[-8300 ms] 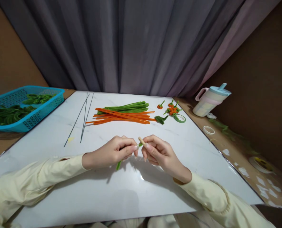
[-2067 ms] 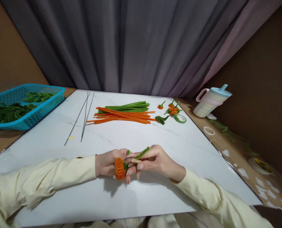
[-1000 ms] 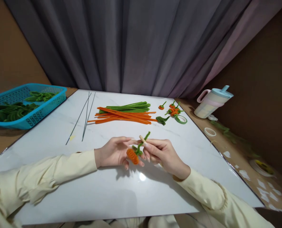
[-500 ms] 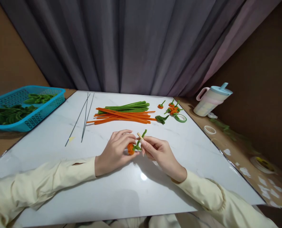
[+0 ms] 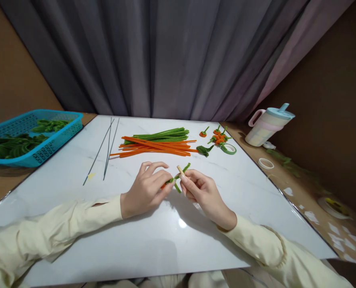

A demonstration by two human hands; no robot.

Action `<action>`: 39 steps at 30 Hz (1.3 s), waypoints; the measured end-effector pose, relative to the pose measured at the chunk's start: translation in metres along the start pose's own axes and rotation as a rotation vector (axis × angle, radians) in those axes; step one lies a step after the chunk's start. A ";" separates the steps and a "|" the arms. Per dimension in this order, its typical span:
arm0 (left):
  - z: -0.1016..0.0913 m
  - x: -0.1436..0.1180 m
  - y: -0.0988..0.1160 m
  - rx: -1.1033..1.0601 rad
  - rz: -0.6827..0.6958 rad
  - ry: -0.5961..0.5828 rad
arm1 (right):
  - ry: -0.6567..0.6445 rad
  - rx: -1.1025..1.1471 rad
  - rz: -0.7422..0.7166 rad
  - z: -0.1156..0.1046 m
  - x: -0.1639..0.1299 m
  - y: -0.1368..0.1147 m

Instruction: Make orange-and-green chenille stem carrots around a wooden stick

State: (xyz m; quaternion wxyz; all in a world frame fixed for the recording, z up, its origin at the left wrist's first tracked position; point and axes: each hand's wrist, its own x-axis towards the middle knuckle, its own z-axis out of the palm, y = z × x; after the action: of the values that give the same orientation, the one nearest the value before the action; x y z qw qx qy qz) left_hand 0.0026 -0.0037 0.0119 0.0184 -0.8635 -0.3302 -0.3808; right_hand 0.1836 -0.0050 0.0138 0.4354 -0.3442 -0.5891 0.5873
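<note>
Change: half a second ago the orange coil [image 5: 164, 185] showed plainly between the hands; now the left fingers cover most of it and only a sliver shows.
Change, hands: both have stayed at the middle of the counter [image 5: 75, 224], barely shifted.
Left hand: the left hand [image 5: 146, 189] is curled, thumb and forefinger pinched on the orange coil, the other fingers spread loosely above.
Right hand: the right hand [image 5: 199, 191] is closed on a small wooden stick [image 5: 180, 170], whose tip points to 11 o'clock.
Green stem: a green fuzzy wire [image 5: 179, 180] runs from the coil past the stick, one end poking up toward 1 o'clock, another down toward 5 o'clock.
Where the piece is: held just above the counter, between the two hands, which touch at the fingertips.
Ahead at 12 o'clock: a bundle of orange wires [image 5: 153, 147] with green wires [image 5: 162, 134] lying behind it, well apart from the hands.
At 1 o'clock: small finished orange-and-green pieces [image 5: 218, 138] and a green tape roll [image 5: 228, 149].
At 11 o'clock: thin dark wires [image 5: 107, 149] lying lengthwise.
Left edge: a blue basket [image 5: 50, 145] of green pieces sits off the counter at 10 o'clock.
Right edge: a lidded cup [image 5: 268, 126] and a white ring [image 5: 265, 163] stand beyond the counter edge at 2 o'clock.
Open room: bare counter lies around the hands on all sides, widest toward the near edge.
</note>
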 end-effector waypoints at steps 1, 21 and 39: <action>0.000 0.000 0.000 -0.071 -0.046 -0.030 | 0.008 -0.002 -0.013 0.000 0.000 0.001; -0.009 0.016 0.008 -1.910 -1.339 -0.557 | 0.092 -0.742 -0.631 -0.003 -0.018 0.002; -0.012 0.008 0.013 -0.448 -0.334 -0.119 | -0.053 -0.087 -0.125 0.002 -0.009 0.003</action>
State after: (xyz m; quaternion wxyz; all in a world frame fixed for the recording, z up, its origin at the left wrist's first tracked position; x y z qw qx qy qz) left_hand 0.0058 -0.0129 0.0284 -0.2554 -0.8005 -0.3758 -0.3908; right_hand 0.1844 -0.0138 0.0097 0.4402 -0.3098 -0.6457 0.5415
